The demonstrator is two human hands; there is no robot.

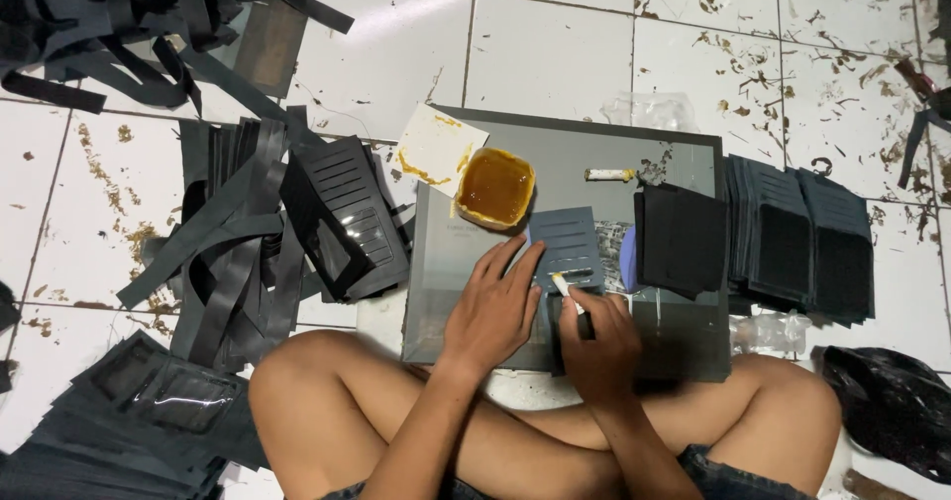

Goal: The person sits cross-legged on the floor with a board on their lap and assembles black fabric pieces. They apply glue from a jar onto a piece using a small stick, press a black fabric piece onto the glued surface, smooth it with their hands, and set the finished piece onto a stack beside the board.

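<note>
My left hand lies flat with spread fingers, pressing down a dark grey slotted wallet panel on a grey glass work board. In my right hand I grip a small glue brush, whose pale tip touches the panel's lower edge. A yellow tub of amber glue stands on the board just beyond my left fingers.
A black fabric piece and stacks of dark panels lie to the right. Black strips and slotted panels pile up on the left. More panels sit at bottom left, a black bag at bottom right. My crossed knees frame the board.
</note>
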